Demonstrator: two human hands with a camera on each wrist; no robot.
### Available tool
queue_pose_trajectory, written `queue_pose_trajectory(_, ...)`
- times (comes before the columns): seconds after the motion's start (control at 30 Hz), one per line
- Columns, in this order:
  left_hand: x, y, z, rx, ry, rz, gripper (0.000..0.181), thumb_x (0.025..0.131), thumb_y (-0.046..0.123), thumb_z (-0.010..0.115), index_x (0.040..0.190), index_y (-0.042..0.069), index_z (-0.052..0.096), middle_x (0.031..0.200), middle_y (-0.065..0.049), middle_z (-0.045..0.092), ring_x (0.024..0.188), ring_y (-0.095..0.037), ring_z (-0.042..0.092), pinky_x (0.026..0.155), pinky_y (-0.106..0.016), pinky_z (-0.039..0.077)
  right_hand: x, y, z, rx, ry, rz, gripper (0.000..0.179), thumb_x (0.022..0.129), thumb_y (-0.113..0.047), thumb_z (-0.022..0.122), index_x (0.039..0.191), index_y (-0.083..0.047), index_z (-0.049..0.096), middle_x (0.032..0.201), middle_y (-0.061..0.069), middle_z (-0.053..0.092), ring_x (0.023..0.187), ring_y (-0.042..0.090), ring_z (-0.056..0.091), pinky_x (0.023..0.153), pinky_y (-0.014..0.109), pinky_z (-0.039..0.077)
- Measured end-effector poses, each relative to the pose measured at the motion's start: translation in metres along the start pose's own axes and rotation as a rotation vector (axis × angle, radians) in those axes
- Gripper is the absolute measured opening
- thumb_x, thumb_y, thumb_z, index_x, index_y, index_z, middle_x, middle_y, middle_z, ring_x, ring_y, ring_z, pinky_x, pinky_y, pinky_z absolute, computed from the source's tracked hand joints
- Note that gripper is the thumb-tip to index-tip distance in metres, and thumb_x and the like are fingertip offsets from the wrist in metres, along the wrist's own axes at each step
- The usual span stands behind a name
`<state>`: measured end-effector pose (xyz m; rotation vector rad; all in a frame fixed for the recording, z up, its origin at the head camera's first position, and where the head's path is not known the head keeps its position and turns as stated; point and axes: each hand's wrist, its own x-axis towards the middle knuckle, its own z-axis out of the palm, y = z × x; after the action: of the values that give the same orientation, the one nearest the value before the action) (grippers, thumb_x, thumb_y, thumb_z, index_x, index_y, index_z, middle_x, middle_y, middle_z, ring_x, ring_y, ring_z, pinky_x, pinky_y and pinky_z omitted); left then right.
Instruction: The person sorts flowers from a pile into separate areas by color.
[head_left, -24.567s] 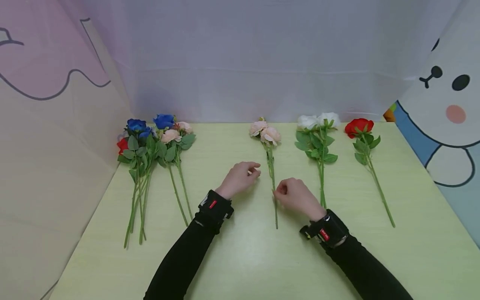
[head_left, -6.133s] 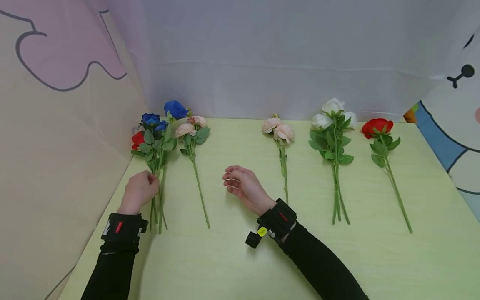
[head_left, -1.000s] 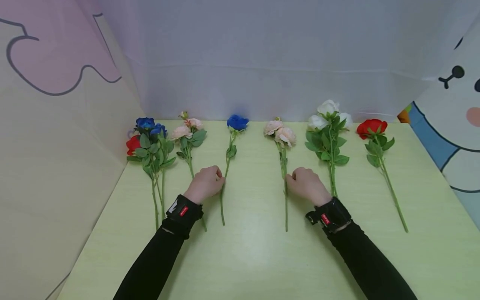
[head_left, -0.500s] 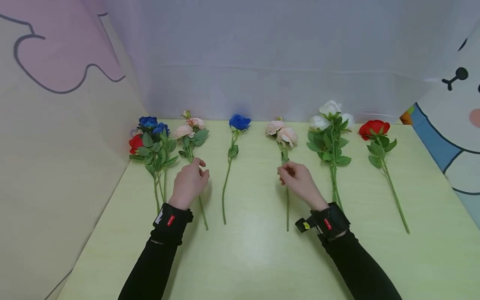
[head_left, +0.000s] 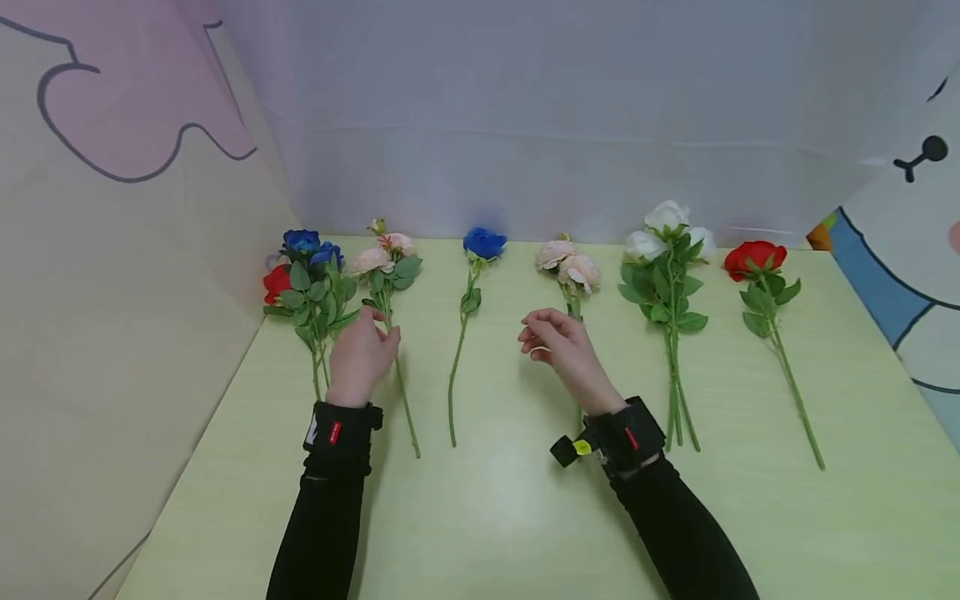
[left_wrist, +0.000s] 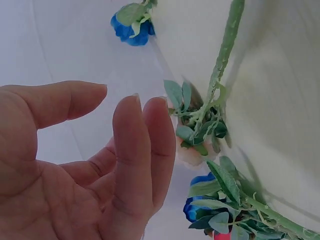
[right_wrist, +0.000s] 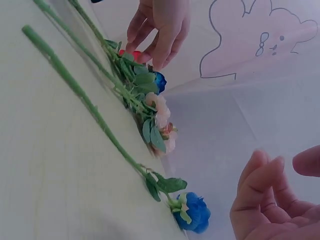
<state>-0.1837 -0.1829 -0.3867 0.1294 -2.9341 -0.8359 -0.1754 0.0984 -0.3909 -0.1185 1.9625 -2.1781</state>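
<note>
The left hand [head_left: 362,354] is close to the left pink flower [head_left: 372,261] and the right hand [head_left: 566,350] is close to the right pink flower [head_left: 580,272], with the fingers [left_wrist: 131,155] of both loosely bent, a bit apart and holding nothing. A blue flower [head_left: 484,242] lies between the hands, and all three flowers are on the desk [head_left: 480,517], tops pointing to the back. The red wrist tag [head_left: 335,432] is too small to read.
</note>
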Motion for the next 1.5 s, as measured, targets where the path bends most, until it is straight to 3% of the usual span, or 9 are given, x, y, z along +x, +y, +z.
queue_pose_trajectory(0.17,0.005,0.002,-0.001,-0.038,-0.004,-0.046,0.038,0.095,0.026,0.053,0.120,-0.003,0.051,0.085,-0.016,0.064,0.064,-0.028,0.057,0.054,-0.038,0.042,-0.001,-0.003,0.009,0.128,-0.045,0.007,0.025,0.100,-0.020,0.048,0.112,0.001,0.051,0.094,0.011,0.056,0.081,0.017,0.057,0.071,0.021,0.049)
queue_pose_trajectory(0.3,0.007,-0.002,0.002,-0.016,-0.044,-0.093,0.040,0.095,0.027,0.053,0.121,-0.004,0.050,0.086,-0.018,0.064,0.066,-0.030,0.059,0.057,-0.039,0.043,-0.002,0.000,0.012,0.174,-0.083,0.056,0.020,0.100,-0.016,0.046,0.111,0.000,0.050,0.094,0.011,0.055,0.081,0.016,0.057,0.073,0.021,0.050)
queue_pose_trajectory(0.43,0.010,-0.004,0.005,0.022,-0.099,-0.112,0.044,0.095,0.028,0.053,0.124,-0.005,0.048,0.088,-0.021,0.063,0.072,-0.033,0.059,0.063,-0.042,0.045,-0.002,0.002,0.013,0.192,-0.088,0.072,0.021,0.100,-0.016,0.046,0.111,0.001,0.050,0.094,0.010,0.056,0.081,0.016,0.057,0.073,0.021,0.050)
queue_pose_trajectory(0.67,0.013,-0.006,0.007,0.029,-0.164,-0.144,0.049,0.095,0.028,0.053,0.128,-0.008,0.044,0.117,-0.027,0.056,0.096,-0.040,0.057,0.079,-0.048,0.046,-0.001,0.002,0.018,0.190,-0.113,0.081,0.028,0.099,-0.018,0.049,0.115,0.004,0.049,0.092,0.008,0.058,0.081,0.015,0.058,0.073,0.022,0.050)
queue_pose_trajectory(0.9,0.016,-0.014,0.006,0.001,-0.216,-0.160,0.052,0.095,0.031,0.052,0.127,-0.008,0.043,0.113,-0.027,0.057,0.095,-0.040,0.057,0.080,-0.048,0.045,-0.001,0.002,0.020,0.169,-0.140,0.074,0.035,0.099,-0.018,0.049,0.119,0.010,0.046,0.091,0.008,0.057,0.081,0.016,0.057,0.074,0.022,0.050)
queue_pose_trajectory(1.1,0.019,-0.016,0.008,-0.004,-0.284,-0.186,0.052,0.094,0.032,0.053,0.126,-0.009,0.044,0.121,-0.027,0.053,0.102,-0.040,0.054,0.085,-0.049,0.045,-0.002,-0.001,0.025,0.168,-0.167,0.061,0.023,0.099,-0.015,0.048,0.112,0.003,0.051,0.091,0.008,0.057,0.080,0.017,0.057,0.073,0.021,0.049)
queue_pose_trajectory(1.3,0.019,-0.017,0.012,-0.003,-0.321,-0.211,0.044,0.093,0.031,0.054,0.116,-0.006,0.047,0.108,-0.023,0.055,0.090,-0.036,0.055,0.075,-0.044,0.045,-0.003,0.001,0.026,0.166,-0.182,0.061,0.020,0.099,-0.015,0.048,0.111,0.001,0.052,0.091,0.009,0.057,0.080,0.017,0.057,0.073,0.022,0.049)
queue_pose_trajectory(1.5,0.019,-0.017,0.016,-0.024,-0.306,-0.230,0.025,0.091,0.025,0.056,0.082,0.003,0.046,0.074,-0.011,0.048,0.063,-0.026,0.048,0.056,-0.034,0.036,-0.003,0.003,0.027,0.189,-0.187,0.089,0.023,0.099,-0.014,0.047,0.114,0.003,0.049,0.092,0.010,0.056,0.080,0.016,0.057,0.072,0.022,0.049)
